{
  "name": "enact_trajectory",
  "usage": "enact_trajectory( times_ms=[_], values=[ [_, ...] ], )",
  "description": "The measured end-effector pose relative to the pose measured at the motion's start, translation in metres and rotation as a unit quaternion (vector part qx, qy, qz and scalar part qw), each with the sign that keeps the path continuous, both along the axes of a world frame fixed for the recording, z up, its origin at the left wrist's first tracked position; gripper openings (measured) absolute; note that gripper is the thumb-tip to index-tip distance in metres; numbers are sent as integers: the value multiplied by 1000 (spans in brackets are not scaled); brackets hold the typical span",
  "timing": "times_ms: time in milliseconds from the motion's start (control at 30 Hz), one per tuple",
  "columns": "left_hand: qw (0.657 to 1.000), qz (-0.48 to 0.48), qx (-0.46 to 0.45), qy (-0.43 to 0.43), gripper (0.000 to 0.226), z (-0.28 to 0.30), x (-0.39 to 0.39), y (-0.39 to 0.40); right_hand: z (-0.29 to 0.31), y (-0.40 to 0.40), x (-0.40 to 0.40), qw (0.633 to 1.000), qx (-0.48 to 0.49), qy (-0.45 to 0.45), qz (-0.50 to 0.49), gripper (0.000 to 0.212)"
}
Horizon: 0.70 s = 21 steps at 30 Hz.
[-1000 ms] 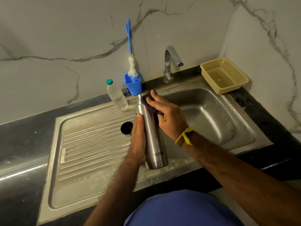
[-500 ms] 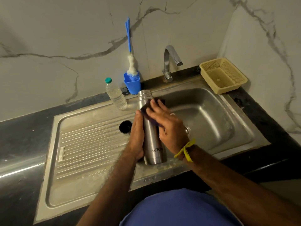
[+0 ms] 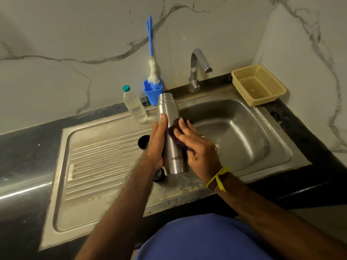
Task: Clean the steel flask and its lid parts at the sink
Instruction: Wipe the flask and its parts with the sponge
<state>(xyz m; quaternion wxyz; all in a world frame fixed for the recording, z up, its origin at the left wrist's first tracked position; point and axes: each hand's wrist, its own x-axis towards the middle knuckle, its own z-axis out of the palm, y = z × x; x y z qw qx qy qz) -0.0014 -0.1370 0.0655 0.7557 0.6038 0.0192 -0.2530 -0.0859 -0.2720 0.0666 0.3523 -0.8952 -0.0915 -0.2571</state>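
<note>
While the left hand (image 3: 156,141) wraps the steel flask (image 3: 171,136) from its left side, thumb laid along the upper wall, the head view shows the flask standing nearly upright over the rim between drainboard and sink (image 3: 244,128), open mouth tipped slightly away toward the wall, base low and close to the body. Its long axis runs from near to far, so any scrubbing stroke has to travel along that line. On the flask's right flank the right hand (image 3: 197,145) presses a dark scrub pad (image 3: 173,131) with fingers curled over it, about midway up. A black lid part (image 3: 143,141) lies on the drainboard just left of the left hand; another dark piece (image 3: 159,175) peeks out below the base.
</note>
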Motion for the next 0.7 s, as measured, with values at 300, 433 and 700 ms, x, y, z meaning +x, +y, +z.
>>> enact_trajectory(
  times_ms=[300, 433, 700],
  values=[
    [998, 47, 45, -21, 94, 1, 16, -3, -12, 7, -14, 995, -79, -28, 55, 49],
    [994, 93, 62, -20, 94, 6, 30, 4, -24, -6, -27, 990, -93, -39, 94, 43],
    [994, 103, 27, 38, 73, 18, 43, 5, -24, -10, -26, 994, -51, -31, 87, 41]
  ],
)
